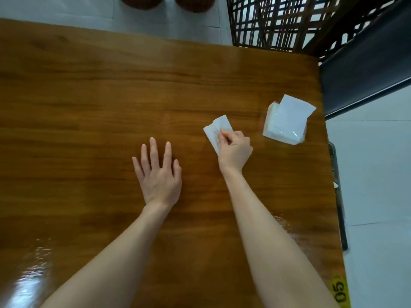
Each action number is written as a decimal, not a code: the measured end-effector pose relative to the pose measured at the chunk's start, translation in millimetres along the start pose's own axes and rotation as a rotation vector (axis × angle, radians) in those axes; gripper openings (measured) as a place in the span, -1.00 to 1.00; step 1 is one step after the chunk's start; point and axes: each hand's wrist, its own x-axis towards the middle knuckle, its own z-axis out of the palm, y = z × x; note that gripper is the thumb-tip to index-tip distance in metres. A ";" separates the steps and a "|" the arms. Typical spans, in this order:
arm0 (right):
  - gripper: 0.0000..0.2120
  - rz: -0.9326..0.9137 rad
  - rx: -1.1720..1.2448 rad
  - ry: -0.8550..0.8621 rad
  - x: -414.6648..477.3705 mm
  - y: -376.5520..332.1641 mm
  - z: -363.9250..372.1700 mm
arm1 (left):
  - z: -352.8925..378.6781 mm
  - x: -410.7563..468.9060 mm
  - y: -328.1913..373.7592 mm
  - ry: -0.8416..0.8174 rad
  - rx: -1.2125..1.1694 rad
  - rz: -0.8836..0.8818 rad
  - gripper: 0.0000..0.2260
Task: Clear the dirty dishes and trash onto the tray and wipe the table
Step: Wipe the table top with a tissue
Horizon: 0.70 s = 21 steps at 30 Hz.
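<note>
A folded white tissue [215, 128] lies flat on the wooden table [89, 96], right of centre. My right hand [234, 150] presses on its near edge, fingers closed on the paper. My left hand [159, 174] rests flat on the tabletop with its fingers spread, a short way left of the tissue and holding nothing. No dishes or tray show in this view.
A clear-wrapped pack of white tissues [285, 122], one sheet sticking up, stands near the table's right edge. A dark narrow object [338, 196] runs along that edge. A yellow sticker [340, 292] marks the near right corner. A dark lattice screen [278, 21] and two brown stools [169, 2] stand beyond.
</note>
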 end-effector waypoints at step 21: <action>-0.80 0.019 -0.063 0.026 -15.0 40.3 -36.6 | 11.7 2.1 -1.7 0.037 0.093 0.036 -0.47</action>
